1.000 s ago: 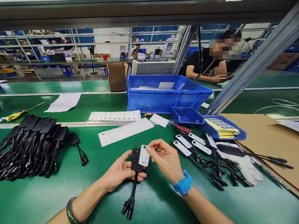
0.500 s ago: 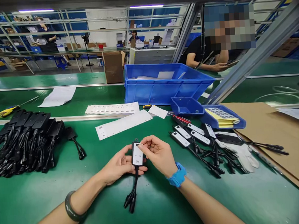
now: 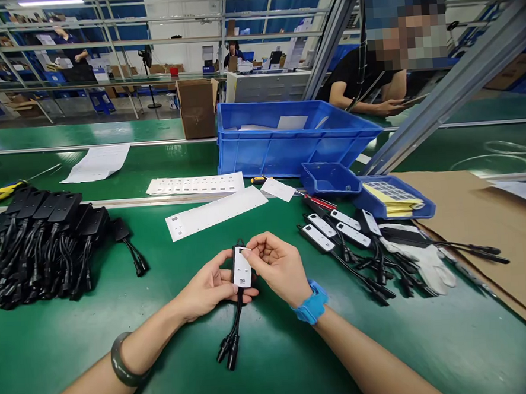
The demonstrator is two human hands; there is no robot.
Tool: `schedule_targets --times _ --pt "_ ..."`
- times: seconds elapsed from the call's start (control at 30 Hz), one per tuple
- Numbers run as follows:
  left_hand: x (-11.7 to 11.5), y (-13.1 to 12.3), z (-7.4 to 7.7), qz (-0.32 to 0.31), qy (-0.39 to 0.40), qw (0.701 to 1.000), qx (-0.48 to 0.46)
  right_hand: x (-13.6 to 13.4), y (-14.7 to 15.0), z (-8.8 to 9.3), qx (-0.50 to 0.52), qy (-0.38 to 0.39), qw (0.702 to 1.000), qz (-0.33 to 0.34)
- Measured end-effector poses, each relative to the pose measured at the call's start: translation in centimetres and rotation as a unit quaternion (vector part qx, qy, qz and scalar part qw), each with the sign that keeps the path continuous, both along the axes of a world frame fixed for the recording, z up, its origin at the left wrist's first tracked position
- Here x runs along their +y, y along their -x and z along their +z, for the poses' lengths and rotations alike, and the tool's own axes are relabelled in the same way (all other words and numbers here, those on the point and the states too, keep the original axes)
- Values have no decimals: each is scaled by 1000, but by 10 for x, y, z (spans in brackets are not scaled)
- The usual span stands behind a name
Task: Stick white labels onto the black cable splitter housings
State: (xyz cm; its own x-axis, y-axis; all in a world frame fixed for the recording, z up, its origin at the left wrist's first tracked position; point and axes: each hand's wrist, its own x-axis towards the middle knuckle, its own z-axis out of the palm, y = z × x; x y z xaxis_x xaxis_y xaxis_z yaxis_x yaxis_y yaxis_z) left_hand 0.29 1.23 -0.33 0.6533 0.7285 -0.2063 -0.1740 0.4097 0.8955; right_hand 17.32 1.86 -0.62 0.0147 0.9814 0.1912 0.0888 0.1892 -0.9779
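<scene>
A small black control box (image 3: 235, 259) with cables and plugs hanging from its lower end is held upright above the bench. My left hand (image 3: 212, 286) grips it from the left, thumb in front and fingers behind. On its face lies a white label (image 3: 242, 277) printed "TS3" with a dark window near the top. My right hand (image 3: 278, 264) is closed, its thumb and fingertips at the label's upper right corner. Whether the label lies fully flat there is hidden by the thumb. Ahead lies a sheet of labels (image 3: 219, 211), mostly blank white.
Several unlabelled black boxes with cables (image 3: 47, 246) are heaped at left, one box (image 3: 121, 229) apart. Several labelled boxes (image 3: 318, 238) lie at right beside a white glove (image 3: 434, 272). Behind stand a blue bin (image 3: 260, 152), a small blue tray (image 3: 329, 184) and a person (image 3: 349, 79).
The camera view has tilted slightly, so the background sits higher. Both hands keep the box in nearly the same place, the right thumb still at the label's upper corner.
</scene>
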Motion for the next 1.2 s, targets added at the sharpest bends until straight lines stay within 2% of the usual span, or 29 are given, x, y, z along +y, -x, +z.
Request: schedule_targets --times 0.23,0.43,0.67,0.93,1.2 --pt "-2 0 5 1 0 1000 8 -1 0 1 -1 10 1000 -11" --pt "-2 0 4 1 -2 1000 1 -2 1 2 -2 17 1000 -15" --pt "-2 -1 4 1 -5 1000 5 3 -6 -1 -73 13 997 -15" --pt "4 3 4 38 36 998 -31 4 3 -14 -116 12 986 115" --pt "5 3 5 70 25 996 -44 -2 6 -9 -53 74 969 229"
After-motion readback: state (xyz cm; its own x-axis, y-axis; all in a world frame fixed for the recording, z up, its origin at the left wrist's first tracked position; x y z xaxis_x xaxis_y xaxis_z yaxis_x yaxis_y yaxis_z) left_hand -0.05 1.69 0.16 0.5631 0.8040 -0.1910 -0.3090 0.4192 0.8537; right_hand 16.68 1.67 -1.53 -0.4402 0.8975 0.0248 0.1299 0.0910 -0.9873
